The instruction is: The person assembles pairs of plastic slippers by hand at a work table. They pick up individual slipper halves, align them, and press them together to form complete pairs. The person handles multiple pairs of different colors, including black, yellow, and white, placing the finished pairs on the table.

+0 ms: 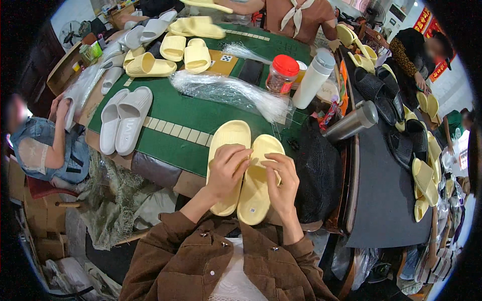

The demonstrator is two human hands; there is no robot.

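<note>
A pair of pale yellow slippers lies side by side at the table's near edge, toes pointing away from me. My left hand (228, 169) rests over the left yellow slipper (232, 134), its fingers bent together toward the gap between the two. Whatever its fingertips pinch is too small to make out. My right hand (282, 181) hovers at the strap of the right yellow slipper (252, 203), fingers curved and apart, with nothing visible in them. A small round sticker marks that slipper's heel. Just beyond lies a bundle of thin clear plastic strands (236, 93).
Grey slippers (131, 120) stand left on the green table mat (173, 113); more yellow slippers (197, 56) lie behind. A red-lidded jar (282, 72), a white bottle (314, 78) and a steel flask (351, 122) stand right. Black bag (317, 175) beside me. Other people work around the table.
</note>
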